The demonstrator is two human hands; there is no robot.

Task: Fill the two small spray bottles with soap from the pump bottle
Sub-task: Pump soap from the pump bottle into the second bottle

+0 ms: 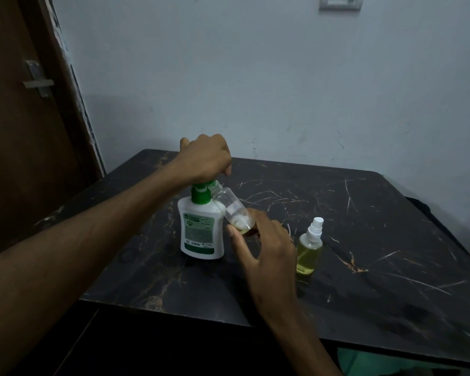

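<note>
Head view: soap going into a tilted spray bottle

Head camera looks down on a dark marbled desk [364, 240]. Nearest, the right hand [263, 240] pinches the base of an uncapped clear spray bottle [232, 208], tilted with its mouth up at the pump spout; a little yellowish soap sits in its bottom. Just right of it a capped spray bottle [310, 248] stands upright, filled with yellow-green liquid. Farther back, the left hand [204, 158] curls over the green pump head of the white pump bottle [200, 232].
</note>
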